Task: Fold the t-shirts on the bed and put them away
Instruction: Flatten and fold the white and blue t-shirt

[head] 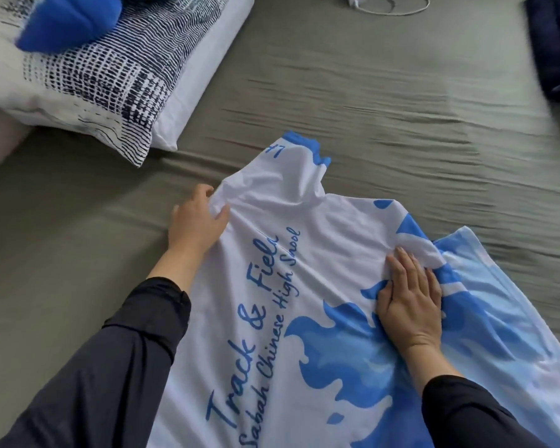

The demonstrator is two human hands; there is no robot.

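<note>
Left hand (198, 218) pinching t-shirt (291, 286) edge, right hand (408, 302) flat on it

The bed (385, 92) wears a wrinkled grey-green sheet. Directly on it lie a white and blue t-shirt (320, 286) (printed "Track & Field") spread near the front, a black-and-white patterned pillow (104, 79) at the upper left, a white cable (398, 6) at the top edge, and dark blue fabric (556, 43) at the upper right.
</note>
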